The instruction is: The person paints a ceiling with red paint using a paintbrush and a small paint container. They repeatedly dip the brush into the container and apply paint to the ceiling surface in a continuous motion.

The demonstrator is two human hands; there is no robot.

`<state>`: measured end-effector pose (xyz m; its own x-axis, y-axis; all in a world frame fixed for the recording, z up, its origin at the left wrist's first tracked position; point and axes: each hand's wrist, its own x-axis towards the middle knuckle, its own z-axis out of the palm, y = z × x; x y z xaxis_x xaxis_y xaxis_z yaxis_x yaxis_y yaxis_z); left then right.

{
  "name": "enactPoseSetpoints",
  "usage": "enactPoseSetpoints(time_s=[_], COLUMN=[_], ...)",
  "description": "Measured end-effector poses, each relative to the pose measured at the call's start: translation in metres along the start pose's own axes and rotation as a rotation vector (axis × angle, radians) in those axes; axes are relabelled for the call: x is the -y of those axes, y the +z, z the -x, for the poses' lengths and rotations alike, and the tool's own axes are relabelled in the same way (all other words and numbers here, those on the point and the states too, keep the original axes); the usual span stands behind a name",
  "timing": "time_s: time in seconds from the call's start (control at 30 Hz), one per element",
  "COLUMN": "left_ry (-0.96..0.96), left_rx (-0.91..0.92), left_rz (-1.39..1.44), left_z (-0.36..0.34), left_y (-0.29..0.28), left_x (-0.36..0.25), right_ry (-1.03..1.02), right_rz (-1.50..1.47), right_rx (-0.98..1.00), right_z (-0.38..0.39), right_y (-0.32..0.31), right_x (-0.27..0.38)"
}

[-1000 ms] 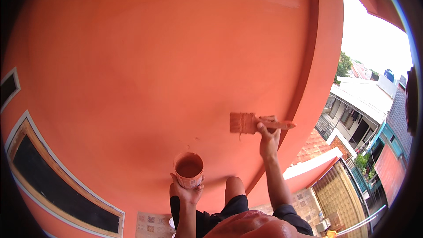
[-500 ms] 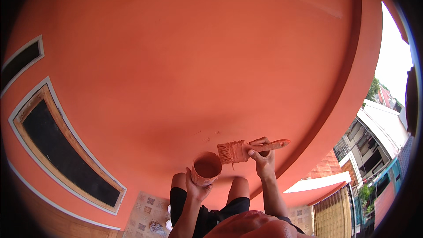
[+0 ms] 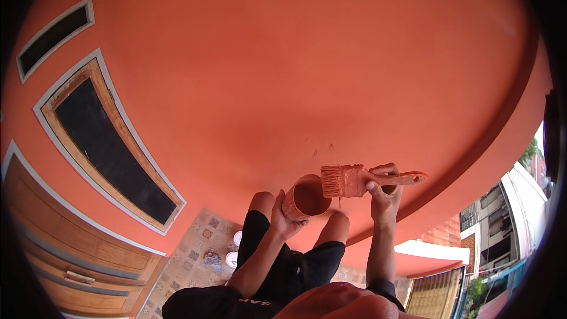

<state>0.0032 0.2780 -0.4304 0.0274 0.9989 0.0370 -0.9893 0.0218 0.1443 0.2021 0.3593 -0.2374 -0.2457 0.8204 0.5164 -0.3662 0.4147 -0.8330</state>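
Two hands are occupied: the left hand (image 3: 288,221) grasps the paint cup (image 3: 291,204), curled around its side. Right of the cup, the right hand (image 3: 384,196) clasps a paintbrush (image 3: 356,181), bristles (image 3: 332,181) at the cup's rim, contact unclear. Below the cup, pale lettering (image 3: 258,303) marks dark clothing (image 3: 201,303).

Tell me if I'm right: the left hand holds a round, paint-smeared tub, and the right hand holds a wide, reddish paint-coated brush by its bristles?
Not quite: the head view shows the right hand gripping the wide, reddish paint-coated brush by its handle; its bristles point left. The left hand does hold the round, paint-smeared tub.
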Motion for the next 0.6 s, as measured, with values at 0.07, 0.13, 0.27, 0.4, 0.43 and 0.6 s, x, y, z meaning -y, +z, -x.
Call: enactPoseSetpoints(time_s=[0.07, 0.13, 0.27, 0.4, 0.43, 0.6], left_ry=[-0.013, -0.023, -0.031, -0.007, 0.004, 0.053], left_rx=[0.059, 0.063, 0.118, -0.003, -0.038, 0.013], left_rz=[-0.006, -0.017, -0.04, 0.024, 0.018, -0.016], left_z=[0.0, 0.0, 0.001, 0.009, 0.012, 0.022], left_y=[0.0, 0.001, 0.006, 0.015, 0.017, 0.026], left_x=[0.0, 0.0, -0.001, 0.006, 0.007, 0.014], right_ry=[0.041, 0.055, 0.041, -0.002, -0.006, 0.046], right_rz=[0.069, 0.164, 0.349, 0.45, 0.441, 0.413], right_rx=[0.095, 0.194, 0.349, 0.38, 0.387, 0.417], right_z=[0.001, 0.001, 0.0, 0.001, 0.001, 0.004], right_y=[0.006, 0.011, 0.02, 0.025, 0.025, 0.026], right_x=[0.002, 0.006, 0.015, 0.026, 0.028, 0.039])
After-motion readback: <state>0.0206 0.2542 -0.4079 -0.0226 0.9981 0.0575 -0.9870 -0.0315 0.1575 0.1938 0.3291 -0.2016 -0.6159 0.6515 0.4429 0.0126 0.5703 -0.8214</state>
